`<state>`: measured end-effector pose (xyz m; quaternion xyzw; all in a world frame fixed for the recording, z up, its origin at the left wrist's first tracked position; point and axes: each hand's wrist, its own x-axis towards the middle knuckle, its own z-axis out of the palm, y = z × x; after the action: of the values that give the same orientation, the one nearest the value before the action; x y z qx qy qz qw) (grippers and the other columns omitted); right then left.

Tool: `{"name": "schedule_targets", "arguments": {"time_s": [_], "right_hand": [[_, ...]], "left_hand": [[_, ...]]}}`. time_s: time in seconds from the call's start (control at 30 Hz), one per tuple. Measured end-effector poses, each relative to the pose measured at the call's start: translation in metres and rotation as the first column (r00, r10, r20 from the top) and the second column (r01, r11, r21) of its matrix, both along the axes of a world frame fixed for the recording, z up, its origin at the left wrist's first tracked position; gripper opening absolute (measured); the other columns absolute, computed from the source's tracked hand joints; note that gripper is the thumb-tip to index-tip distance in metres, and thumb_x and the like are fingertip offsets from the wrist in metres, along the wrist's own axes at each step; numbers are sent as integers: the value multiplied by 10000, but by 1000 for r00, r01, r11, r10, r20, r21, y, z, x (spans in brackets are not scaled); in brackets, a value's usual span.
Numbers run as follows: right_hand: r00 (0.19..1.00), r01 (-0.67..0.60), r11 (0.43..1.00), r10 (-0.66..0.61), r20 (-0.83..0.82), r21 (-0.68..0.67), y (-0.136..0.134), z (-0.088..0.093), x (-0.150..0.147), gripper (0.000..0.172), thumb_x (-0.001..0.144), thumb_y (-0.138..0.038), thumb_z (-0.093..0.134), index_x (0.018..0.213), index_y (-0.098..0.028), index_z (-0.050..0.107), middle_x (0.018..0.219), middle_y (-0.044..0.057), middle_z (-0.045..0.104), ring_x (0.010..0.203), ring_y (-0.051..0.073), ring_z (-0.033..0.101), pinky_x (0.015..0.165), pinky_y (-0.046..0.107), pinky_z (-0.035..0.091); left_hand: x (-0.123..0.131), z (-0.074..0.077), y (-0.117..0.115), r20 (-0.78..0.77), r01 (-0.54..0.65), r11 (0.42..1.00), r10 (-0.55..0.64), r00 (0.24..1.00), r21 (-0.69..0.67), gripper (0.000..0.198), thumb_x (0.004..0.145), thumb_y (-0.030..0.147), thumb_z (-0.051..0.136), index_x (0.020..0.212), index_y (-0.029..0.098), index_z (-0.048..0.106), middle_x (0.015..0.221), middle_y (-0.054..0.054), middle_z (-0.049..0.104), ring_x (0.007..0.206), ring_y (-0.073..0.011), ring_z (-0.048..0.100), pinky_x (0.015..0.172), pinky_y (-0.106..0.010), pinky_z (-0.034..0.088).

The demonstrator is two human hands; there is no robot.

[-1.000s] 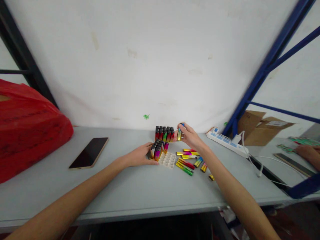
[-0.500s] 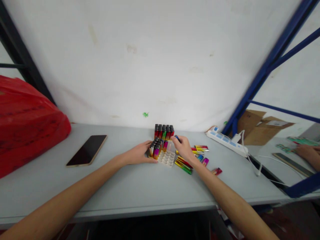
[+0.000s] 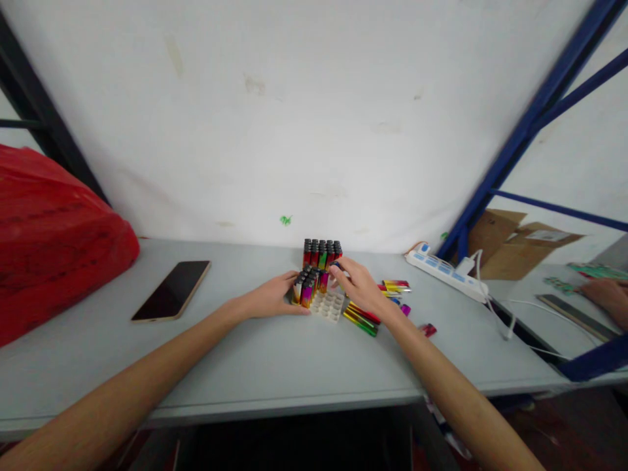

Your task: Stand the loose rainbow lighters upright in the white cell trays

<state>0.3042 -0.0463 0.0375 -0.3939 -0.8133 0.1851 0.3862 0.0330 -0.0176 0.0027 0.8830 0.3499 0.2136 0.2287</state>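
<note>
A pale plastic tray (image 3: 328,306) with rows of holes lies on the table, its left part filled with upright, shiny lighters (image 3: 307,291) with black tops. My left hand (image 3: 275,296) curves around the tray's left end, thumb behind and fingers along the front, gripping it. Over the back right of the tray, my right hand (image 3: 358,284) pinches a lighter (image 3: 336,265) with a dark blue end; most of it is hidden by the fingers. Loose lighters (image 3: 362,319) in red, yellow and green lie beside the tray, under and near my right wrist.
Behind the tray stands a block of upright lighters (image 3: 321,254). A phone (image 3: 171,291) and a red plastic bag (image 3: 59,245) are on the left. To the right are a power strip (image 3: 446,273) with cables, a cardboard box (image 3: 520,245) and another person's hand (image 3: 606,297).
My right hand has moved slightly left and up with the lighter, toward the filled rows. My left hand keeps its place at the tray.
</note>
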Motion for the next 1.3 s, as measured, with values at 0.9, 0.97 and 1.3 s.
{"name": "schedule_targets", "arguments": {"time_s": [0.9,0.97,1.3], "right_hand": [[940,-3,997,-24,341,78,13,7,35,448,1126,-521,472,959,-200,735,848,50,754,733,179,636,701,273,444],[951,97,983,-137,277,153,22,10,62,351,1117,-420,473,1102,-187,736,901,63,766,774,188,662,754,282,486],[865,326,945,-310,394,28,39,18,150,280,998,-222,589,1166,-173,808,939,87,816,710,195,744,758,300,566]], "left_hand": [[0,1,-1,-19,-10,1000,10,1000,-5,844,806,701,829,1457,205,623,1488,-129,652,1357,-376,632,1231,-430,458],[0,2,-1,-38,-15,1000,14,999,-7,866,807,708,825,1469,192,610,1501,-139,640,1369,-376,625,1243,-428,444],[1,4,0,-69,-23,1000,22,997,-16,854,801,712,819,1431,169,626,1499,-155,638,1353,-392,634,1237,-455,454]]}}
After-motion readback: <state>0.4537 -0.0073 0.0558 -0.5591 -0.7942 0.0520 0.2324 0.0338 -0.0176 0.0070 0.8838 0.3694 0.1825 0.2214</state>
